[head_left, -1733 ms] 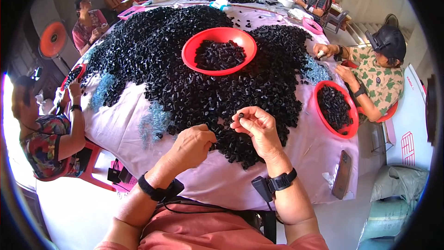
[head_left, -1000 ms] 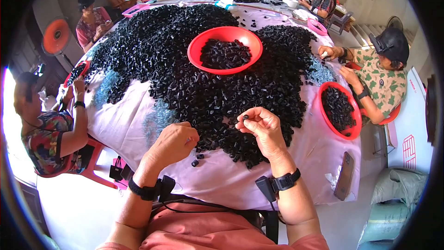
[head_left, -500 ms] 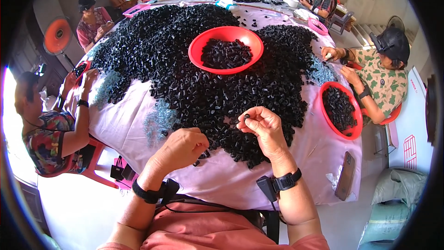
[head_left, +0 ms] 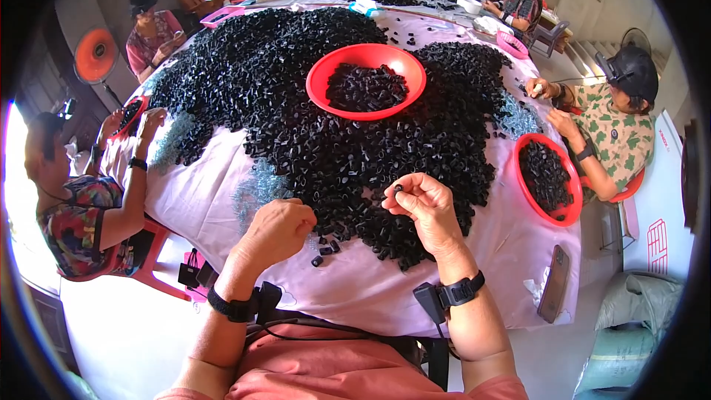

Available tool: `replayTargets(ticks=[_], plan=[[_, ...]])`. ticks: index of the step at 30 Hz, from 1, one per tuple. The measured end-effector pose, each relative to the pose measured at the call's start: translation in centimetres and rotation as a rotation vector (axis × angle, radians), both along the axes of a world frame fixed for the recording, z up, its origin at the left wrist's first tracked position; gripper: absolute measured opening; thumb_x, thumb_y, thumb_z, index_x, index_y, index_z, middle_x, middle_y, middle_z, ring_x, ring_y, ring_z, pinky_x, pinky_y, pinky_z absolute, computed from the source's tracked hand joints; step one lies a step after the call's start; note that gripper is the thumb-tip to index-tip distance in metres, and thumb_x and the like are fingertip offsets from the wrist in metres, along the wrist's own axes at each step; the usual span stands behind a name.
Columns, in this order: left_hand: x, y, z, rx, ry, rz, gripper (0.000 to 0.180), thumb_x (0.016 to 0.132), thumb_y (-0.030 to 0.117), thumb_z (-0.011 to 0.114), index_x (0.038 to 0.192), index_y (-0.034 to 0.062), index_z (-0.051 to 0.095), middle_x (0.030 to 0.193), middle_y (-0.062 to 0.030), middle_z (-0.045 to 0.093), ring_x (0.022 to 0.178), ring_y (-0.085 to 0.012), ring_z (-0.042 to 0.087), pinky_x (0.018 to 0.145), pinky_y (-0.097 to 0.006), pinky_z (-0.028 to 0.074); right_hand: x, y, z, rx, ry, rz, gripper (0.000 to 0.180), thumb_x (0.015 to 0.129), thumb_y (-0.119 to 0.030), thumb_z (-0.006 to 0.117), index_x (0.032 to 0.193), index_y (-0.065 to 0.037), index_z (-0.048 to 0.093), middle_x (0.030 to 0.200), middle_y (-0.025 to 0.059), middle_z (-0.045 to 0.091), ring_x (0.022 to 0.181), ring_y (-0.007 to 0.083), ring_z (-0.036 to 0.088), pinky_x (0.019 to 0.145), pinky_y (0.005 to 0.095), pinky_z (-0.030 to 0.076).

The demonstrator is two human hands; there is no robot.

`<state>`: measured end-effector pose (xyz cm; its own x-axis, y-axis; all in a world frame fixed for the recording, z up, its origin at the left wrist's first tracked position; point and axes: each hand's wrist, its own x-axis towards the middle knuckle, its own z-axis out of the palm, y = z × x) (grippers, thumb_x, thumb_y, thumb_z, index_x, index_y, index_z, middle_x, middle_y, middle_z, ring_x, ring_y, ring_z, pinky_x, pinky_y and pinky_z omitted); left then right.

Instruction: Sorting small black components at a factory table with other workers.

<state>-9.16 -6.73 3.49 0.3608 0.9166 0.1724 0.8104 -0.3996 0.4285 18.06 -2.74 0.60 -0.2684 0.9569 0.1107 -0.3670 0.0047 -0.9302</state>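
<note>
Between the thumb and fingers of my right hand (head_left: 426, 211) is a small black plastic piece (head_left: 398, 188), held above the near edge of a big heap of black pieces (head_left: 348, 152). My left hand (head_left: 278, 231) is closed with its fingers curled down, beside a small pile of thin, pale blue clear bits (head_left: 258, 187). What those fingers hold, if anything, is hidden. A few loose black pieces (head_left: 326, 249) lie on the cloth just right of my left hand. On the heap rests a red bowl (head_left: 320, 89), partly filled with similar black pieces.
A second red bowl (head_left: 524, 189) of black pieces sits at the right edge, near a person in a camouflage-patterned shirt (head_left: 615, 118). A phone (head_left: 554, 285) lies at the near right on the pink tablecloth (head_left: 489, 274). Another person (head_left: 81, 207) sits left; others work farther back.
My left hand has moved left and a little closer to the blue pile, uncovering loose black pieces on the cloth. My right hand keeps its pinch in nearly the same place.
</note>
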Motion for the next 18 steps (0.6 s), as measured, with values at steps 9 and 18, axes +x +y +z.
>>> replayTargets(ticks=[9,18], plan=[[1.1,0.8,0.5,0.023,-0.059,0.038,0.012,0.079,0.006,0.061,0.086,0.003,0.07,0.083,-0.0133,0.066,0.077,-0.0336,0.065,0.067,-0.04,0.051,0.1,-0.1,0.1,-0.011,0.002,0.027,0.009,0.092,-0.006,0.063,0.101,-0.004,0.064,0.094,0.0072,0.07,0.082,0.0151,0.069,0.073,0.0276,0.058],[2.2,2.6,-0.7,0.114,-0.008,0.076,0.018,0.079,0.006,0.065,0.096,0.0033,0.069,0.085,-0.014,0.062,0.081,-0.0349,0.064,0.071,-0.043,0.05,0.1,-0.2,0.2,-0.019,-0.006,0.048,0.01,0.093,-0.007,0.063,0.102,-0.005,0.063,0.095,0.0088,0.071,0.083,0.0171,0.07,0.072,0.0275,0.058]])
